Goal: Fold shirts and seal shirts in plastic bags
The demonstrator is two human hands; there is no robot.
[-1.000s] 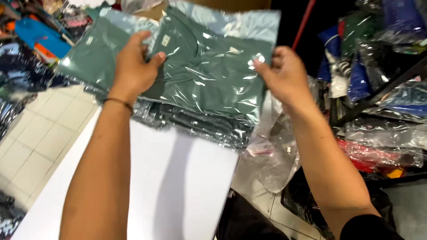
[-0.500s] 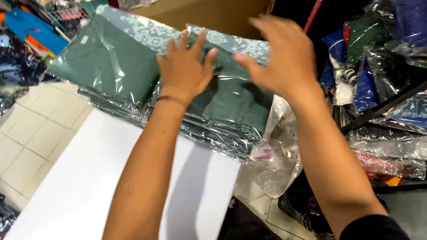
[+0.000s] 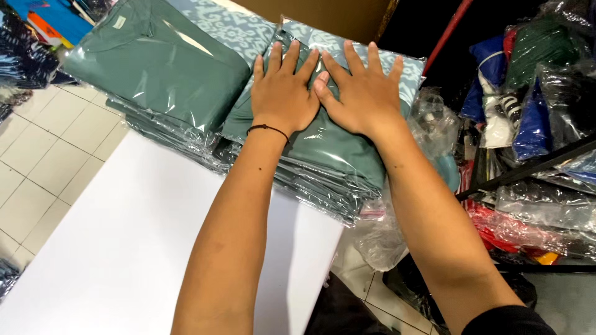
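Observation:
Both of my hands lie flat, fingers spread, on the top green garment in a clear plastic bag [image 3: 338, 146], which sits on the right-hand stack. My left hand [image 3: 284, 93] has a thin black wrist band and presses the bag's middle. My right hand [image 3: 363, 96] rests beside it, the thumbs touching. A second stack of bagged green garments [image 3: 158, 71] lies to the left, partly overlapping. Both stacks sit at the far end of a white table [image 3: 124, 248].
A brown cardboard box [image 3: 316, 15] stands behind the stacks. Dark metal shelving [image 3: 528, 167] on the right holds bagged clothes in blue, green and red. Loose clear plastic bags [image 3: 397, 236] hang off the table's right edge. Tiled floor [image 3: 37, 155] shows at left.
One second ago I held the bagged garment up in both hands. I laid it down on the right stack, and now both palms press flat on it.

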